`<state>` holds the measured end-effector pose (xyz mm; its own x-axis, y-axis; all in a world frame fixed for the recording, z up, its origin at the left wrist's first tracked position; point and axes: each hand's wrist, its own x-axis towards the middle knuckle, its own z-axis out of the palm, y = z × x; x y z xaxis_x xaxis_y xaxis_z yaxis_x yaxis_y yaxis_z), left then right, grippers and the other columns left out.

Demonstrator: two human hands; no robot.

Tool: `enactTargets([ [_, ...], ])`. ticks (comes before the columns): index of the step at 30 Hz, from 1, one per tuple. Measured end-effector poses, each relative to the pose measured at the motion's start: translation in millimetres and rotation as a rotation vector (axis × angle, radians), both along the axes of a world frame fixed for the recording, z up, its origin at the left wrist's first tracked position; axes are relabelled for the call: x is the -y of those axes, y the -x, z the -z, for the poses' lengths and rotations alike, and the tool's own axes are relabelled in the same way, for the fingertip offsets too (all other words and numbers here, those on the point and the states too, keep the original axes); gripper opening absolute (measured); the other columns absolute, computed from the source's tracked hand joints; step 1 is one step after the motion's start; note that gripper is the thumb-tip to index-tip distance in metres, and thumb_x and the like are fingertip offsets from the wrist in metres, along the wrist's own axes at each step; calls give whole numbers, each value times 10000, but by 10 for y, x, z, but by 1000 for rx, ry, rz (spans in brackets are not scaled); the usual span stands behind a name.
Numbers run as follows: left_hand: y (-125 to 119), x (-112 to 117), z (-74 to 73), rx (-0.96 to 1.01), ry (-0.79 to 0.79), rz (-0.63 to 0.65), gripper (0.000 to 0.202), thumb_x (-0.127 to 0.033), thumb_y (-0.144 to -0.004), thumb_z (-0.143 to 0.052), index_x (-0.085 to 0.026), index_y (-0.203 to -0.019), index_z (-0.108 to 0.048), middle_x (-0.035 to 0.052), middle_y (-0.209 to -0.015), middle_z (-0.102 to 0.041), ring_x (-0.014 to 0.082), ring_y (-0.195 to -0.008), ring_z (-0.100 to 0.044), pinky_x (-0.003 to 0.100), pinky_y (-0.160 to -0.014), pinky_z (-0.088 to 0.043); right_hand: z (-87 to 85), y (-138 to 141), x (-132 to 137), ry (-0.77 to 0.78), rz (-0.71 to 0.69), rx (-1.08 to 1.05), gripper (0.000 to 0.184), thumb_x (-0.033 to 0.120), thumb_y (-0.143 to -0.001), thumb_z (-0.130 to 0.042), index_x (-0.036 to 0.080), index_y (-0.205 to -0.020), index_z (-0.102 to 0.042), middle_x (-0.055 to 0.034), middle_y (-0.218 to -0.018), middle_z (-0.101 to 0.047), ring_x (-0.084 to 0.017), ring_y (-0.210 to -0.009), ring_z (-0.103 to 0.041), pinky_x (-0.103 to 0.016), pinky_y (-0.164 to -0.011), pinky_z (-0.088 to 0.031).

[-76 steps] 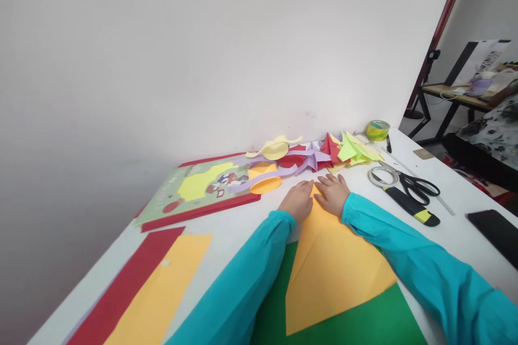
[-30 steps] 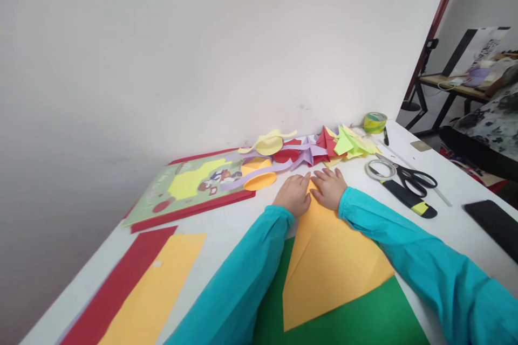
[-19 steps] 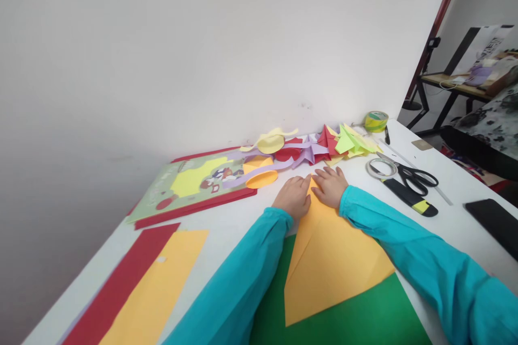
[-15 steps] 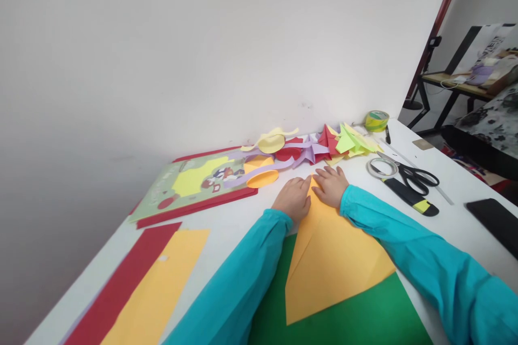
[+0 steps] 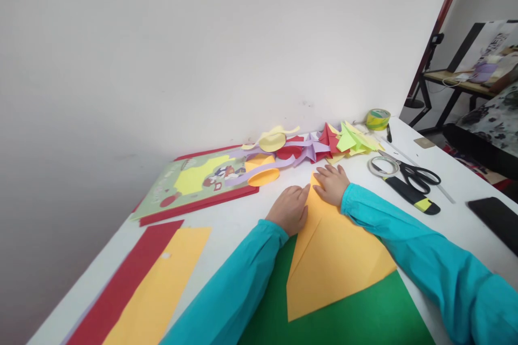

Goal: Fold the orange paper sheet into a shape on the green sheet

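Observation:
A folded sheet of orange paper (image 5: 335, 259), kite-shaped with a narrow tip at the far end, lies over a green sheet (image 5: 356, 315). A crease runs down its left part. My left hand (image 5: 289, 209) is at the paper's left edge near the tip, fingers curled and closed on that edge, the forefinger pointing along it. Pressing on the tip from the right, my right hand (image 5: 332, 184) has its fingers spread over the paper. Both forearms are in turquoise sleeves.
Left lie red (image 5: 129, 275) and orange (image 5: 162, 285) paper strips. Behind are an illustrated pad (image 5: 194, 180), paper ribbons with discs (image 5: 272, 143) and folded paper stars (image 5: 329, 140). Right are scissors (image 5: 416, 175), a clear tape roll (image 5: 382, 165), a cutter (image 5: 408, 194) and a black phone-like slab (image 5: 493, 221).
My left hand has slid slightly toward me and left along the paper's edge, away from the tip. My right hand stays in place on the tip.

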<state>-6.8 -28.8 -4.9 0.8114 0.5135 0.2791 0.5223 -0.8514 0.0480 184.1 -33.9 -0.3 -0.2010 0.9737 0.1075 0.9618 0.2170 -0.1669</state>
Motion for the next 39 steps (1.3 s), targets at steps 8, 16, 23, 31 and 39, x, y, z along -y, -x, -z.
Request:
enactTargets([
  [8,93,177,-41,3,-26,39,551,-130,-813,-398,-42,-1357,-418,190,-997,-610,295,-950,-550,476,-840,-501,9,-6,-7,10,0,4,506,441,-926,-371,224,-1371,-475,-76,-1480,-421,-320,-1364,-292,-612,-1079,-192],
  [16,181,288,-46,-3,-38,67,547,-121,-826,-385,-44,-1367,-404,192,-988,-615,295,-936,-556,476,-842,-510,10,-3,-8,9,8,7,496,436,-929,-376,230,-1368,-479,-73,-1480,-423,-317,-1365,-291,-605,-1081,-194],
  [23,271,403,-33,-13,-63,84,566,-116,-831,-397,-60,-1393,-362,186,-1028,-616,292,-975,-560,478,-888,-500,11,-6,-5,10,9,-4,491,426,-929,-387,217,-1361,-492,-66,-1481,-425,-322,-1364,-297,-607,-1085,-198],
  [31,286,428,-6,34,-105,98,542,-110,-856,-373,-39,-1393,-351,189,-1016,-623,290,-958,-569,468,-867,-516,-2,-2,-2,16,11,-3,491,420,-928,-397,212,-1363,-490,-73,-1482,-422,-320,-1368,-294,-605,-1087,-196],
  [39,289,463,-26,104,-153,126,538,-96,-866,-371,-23,-1397,-325,182,-968,-636,283,-915,-583,457,-811,-544,10,-6,-4,10,6,2,483,425,-931,-394,224,-1359,-489,-77,-1483,-420,-319,-1369,-298,-603,-1086,-205],
])
